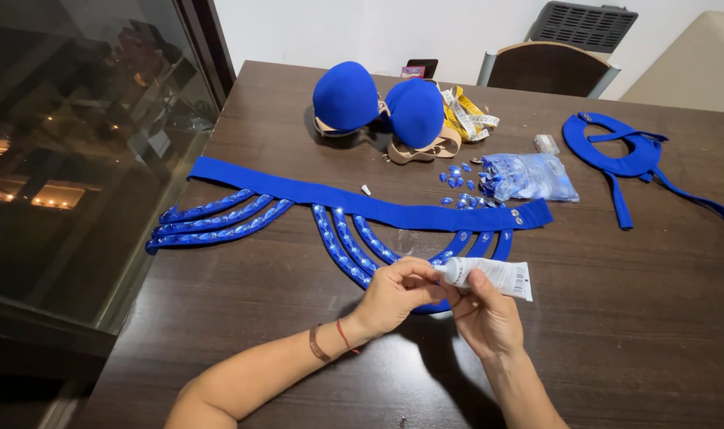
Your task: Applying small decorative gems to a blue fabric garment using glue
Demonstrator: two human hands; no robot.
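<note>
Low in the middle of the frame the right hand [489,314] grips a small white tube [493,276], fingers wrapped round its body so the nozzle end points left toward the left hand [397,292]. The left hand's fingers are pinched at that nozzle tip, on the cap or the tip itself; which one I cannot tell. Both hands sit just over the lowest loop of the blue belt [362,202], a long fabric band stretched across the centre of the table [616,334] with curved strands hanging from it toward the viewer. The strands at left and centre already carry rows of shiny blue gems, and the band lies flat and spread out, which keeps every strand open to reach. Just above the belt's right end, in the upper middle, lies a clear bag of gems [529,176] with loose gems [457,179] scattered beside it, close enough to pick from. Behind these stand two blue padded cups [378,103] and a yellow tape measure [467,115]. At the upper right lies a separate blue collar piece [624,155] with trailing straps, set well apart from the hands. A chair [548,67] stands at the table's far edge.
</note>
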